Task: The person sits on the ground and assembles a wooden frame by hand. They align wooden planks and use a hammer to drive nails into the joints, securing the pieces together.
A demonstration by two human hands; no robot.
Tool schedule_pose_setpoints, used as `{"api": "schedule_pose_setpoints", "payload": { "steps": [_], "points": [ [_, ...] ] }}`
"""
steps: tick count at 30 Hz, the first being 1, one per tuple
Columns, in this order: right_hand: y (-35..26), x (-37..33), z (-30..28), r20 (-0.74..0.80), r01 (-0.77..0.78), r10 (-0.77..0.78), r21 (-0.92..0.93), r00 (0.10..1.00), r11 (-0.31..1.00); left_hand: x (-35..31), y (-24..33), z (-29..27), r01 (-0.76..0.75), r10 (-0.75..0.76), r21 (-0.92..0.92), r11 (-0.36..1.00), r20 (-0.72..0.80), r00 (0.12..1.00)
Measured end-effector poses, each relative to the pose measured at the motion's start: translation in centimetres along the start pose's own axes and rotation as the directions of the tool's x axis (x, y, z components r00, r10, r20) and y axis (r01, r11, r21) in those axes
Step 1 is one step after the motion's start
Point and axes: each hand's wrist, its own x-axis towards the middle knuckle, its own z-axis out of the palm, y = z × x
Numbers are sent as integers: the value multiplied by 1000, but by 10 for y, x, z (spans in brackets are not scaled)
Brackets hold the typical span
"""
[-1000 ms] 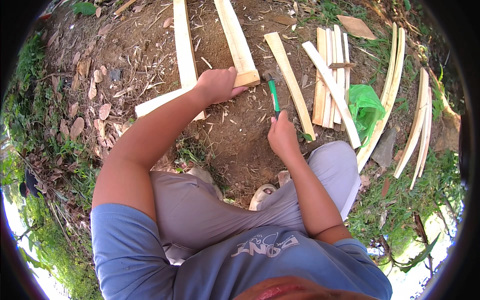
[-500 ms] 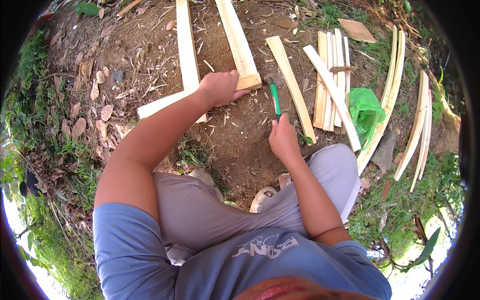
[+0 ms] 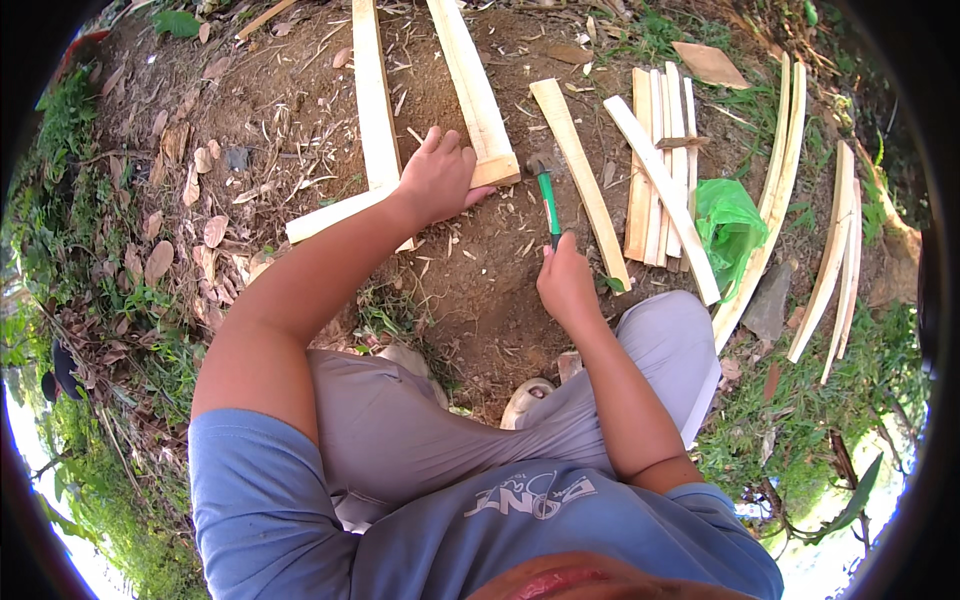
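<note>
A short wooden crosspiece (image 3: pixel 335 214) lies over the near ends of two long wooden slats, the left slat (image 3: pixel 374 105) and the right slat (image 3: pixel 470 85). My left hand (image 3: pixel 440 180) grips this crosspiece near its right end, thumb on the near side and fingers over the far side. My right hand (image 3: pixel 568 285) is closed around the dark grip of a hammer (image 3: pixel 548 203) with a green handle. The hammer's head rests low by the ground, just right of the crosspiece's end and apart from it.
A single slat (image 3: pixel 582 180) lies right of the hammer. Farther right are a stack of slats (image 3: pixel 640 170), a green plastic bag (image 3: pixel 728 225), long curved strips (image 3: pixel 785 160) and a flat stone (image 3: pixel 768 300). Dry leaves (image 3: pixel 159 258) and wood shavings litter the soil.
The fingers of my left hand have straightened and spread a little over the wood. The crosspiece's left end has shifted slightly right. My right hand and the hammer have barely moved.
</note>
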Motion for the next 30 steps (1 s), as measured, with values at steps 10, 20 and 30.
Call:
{"api": "schedule_pose_setpoints", "payload": {
  "steps": [10,20,30],
  "points": [
    [-1,1,-1,14,-16,16,-9,1000,1000,2,-2,0,78,-58,-166,983,126,990],
    [-1,-1,1,8,-9,9,1,1000,1000,0,-2,-4,96,-65,-198,975,162,985],
    [4,2,-3,3,-22,22,15,1000,1000,8,3,0,96,-66,-200,975,151,986]
  ]
}}
